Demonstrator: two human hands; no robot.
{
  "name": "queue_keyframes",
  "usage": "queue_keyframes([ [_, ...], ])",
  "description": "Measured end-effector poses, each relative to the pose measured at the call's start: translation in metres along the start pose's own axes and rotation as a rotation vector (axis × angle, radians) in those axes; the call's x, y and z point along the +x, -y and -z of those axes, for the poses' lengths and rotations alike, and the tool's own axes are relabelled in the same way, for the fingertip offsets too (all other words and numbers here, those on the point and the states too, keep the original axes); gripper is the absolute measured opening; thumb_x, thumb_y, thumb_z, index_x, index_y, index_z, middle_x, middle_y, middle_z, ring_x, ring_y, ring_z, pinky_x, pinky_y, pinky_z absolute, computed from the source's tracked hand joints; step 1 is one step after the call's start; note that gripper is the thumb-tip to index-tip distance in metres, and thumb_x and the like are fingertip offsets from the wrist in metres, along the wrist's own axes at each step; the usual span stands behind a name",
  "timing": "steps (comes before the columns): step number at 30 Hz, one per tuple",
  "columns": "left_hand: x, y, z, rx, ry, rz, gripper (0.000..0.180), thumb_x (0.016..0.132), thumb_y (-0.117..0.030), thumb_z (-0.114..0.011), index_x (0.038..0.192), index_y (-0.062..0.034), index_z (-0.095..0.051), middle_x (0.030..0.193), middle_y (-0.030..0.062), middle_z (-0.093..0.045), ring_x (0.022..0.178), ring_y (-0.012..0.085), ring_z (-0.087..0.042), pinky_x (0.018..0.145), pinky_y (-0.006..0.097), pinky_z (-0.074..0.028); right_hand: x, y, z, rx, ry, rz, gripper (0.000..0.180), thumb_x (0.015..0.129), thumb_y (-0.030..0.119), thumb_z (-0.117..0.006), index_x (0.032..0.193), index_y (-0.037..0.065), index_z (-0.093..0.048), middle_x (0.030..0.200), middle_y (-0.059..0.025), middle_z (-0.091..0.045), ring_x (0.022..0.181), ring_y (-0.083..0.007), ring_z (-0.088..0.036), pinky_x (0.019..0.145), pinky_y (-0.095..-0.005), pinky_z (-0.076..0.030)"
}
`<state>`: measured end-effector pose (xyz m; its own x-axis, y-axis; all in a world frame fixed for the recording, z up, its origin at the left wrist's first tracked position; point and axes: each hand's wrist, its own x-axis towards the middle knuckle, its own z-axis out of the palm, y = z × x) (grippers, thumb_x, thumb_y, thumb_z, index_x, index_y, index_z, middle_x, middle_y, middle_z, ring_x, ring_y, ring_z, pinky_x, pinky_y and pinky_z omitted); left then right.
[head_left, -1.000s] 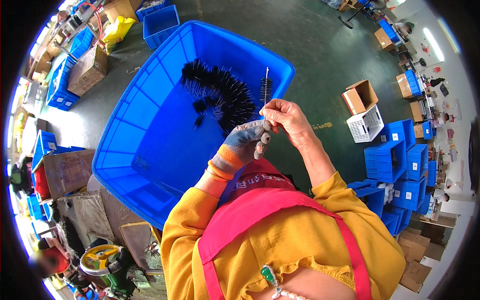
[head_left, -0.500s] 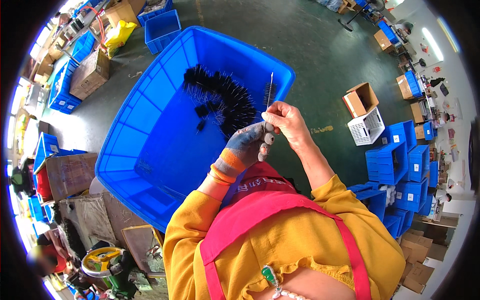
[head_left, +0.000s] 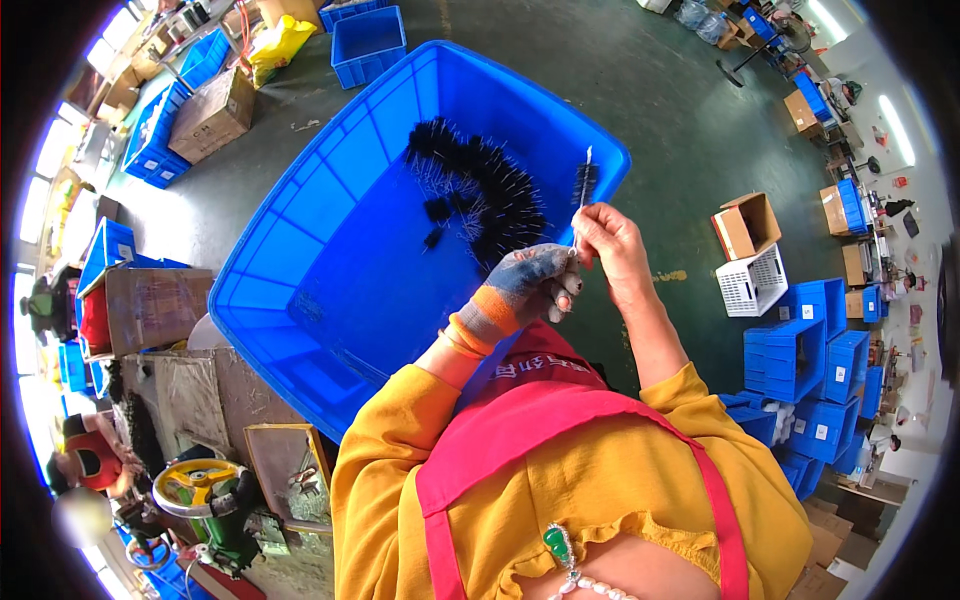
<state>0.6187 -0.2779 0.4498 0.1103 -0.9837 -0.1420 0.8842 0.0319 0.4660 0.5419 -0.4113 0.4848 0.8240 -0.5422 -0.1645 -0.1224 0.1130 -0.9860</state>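
Brushes (head_left: 480, 195) in bin (head_left: 300, 290), boxes (head_left: 790, 300) to right, hands before.

- The small black bottle brush (head_left: 584, 186) now stands almost upright, its wire tip pointing to about 12 o'clock; a second ago it leaned slightly toward 1 o'clock.
- The bare right hand (head_left: 612, 243) has slid a little toward 3 o'clock, pinching the wire stem from that side.
- The gloved left hand (head_left: 533, 283) has dropped toward 7 o'clock of the right hand, its fingers (head_left: 566, 288) now curled lower under the stem's foot.
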Motion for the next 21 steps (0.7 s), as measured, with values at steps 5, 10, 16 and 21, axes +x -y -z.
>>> queue_keyframes([
  [5,0.006,-0.018,0.069,0.537,-0.54,-0.322,0.022,0.079,-0.019,-0.053,0.096,-0.0047,-0.056,0.074,0.0068,-0.059,0.052,0.0124,-0.056,0.046,0.023,-0.047,0.01,0.0,-0.001,0.149,-0.052,-0.025,0.011,0.081,0.015,-0.054,0.08,0.005,-0.05,0.061,-0.0018,-0.051,0.042,-0.0055,-0.043,0.038,-0.0174,-0.034],
  [10,-0.019,-0.022,0.187,1.524,-1.18,-0.252,0.037,0.068,-0.031,-0.059,0.098,-0.0083,-0.057,0.087,0.0142,-0.06,0.083,0.0318,-0.057,0.075,0.039,-0.044,0.019,-0.012,-0.027,0.149,-0.007,-0.091,0.012,0.079,0.016,-0.055,0.08,0.007,-0.047,0.07,-0.0082,-0.058,0.045,-0.0089,-0.049,0.04,-0.0193,-0.041],
  [16,-0.009,-0.028,0.2,1.641,-1.208,-0.027,0.046,0.068,-0.036,-0.06,0.106,-0.0107,-0.053,0.104,0.0149,-0.055,0.098,0.0312,-0.051,0.083,0.039,-0.04,0.046,-0.04,-0.087,0.154,0.141,-0.369,0.01,0.077,0.016,-0.05,0.073,0.006,-0.05,0.065,-0.0071,-0.057,0.046,-0.0128,-0.054,0.038,-0.0238,-0.045],
  [21,0.012,-0.016,0.238,1.716,-0.878,-0.159,0.031,0.071,-0.033,-0.055,0.091,-0.0095,-0.059,0.089,0.0138,-0.06,0.084,0.0303,-0.056,0.074,0.038,-0.044,0.077,-0.078,-0.13,-0.033,-0.056,-0.534,0.018,0.074,0.019,-0.052,0.082,0.003,-0.054,0.068,-0.0079,-0.057,0.05,-0.0157,-0.056,0.043,-0.0264,-0.047],
])
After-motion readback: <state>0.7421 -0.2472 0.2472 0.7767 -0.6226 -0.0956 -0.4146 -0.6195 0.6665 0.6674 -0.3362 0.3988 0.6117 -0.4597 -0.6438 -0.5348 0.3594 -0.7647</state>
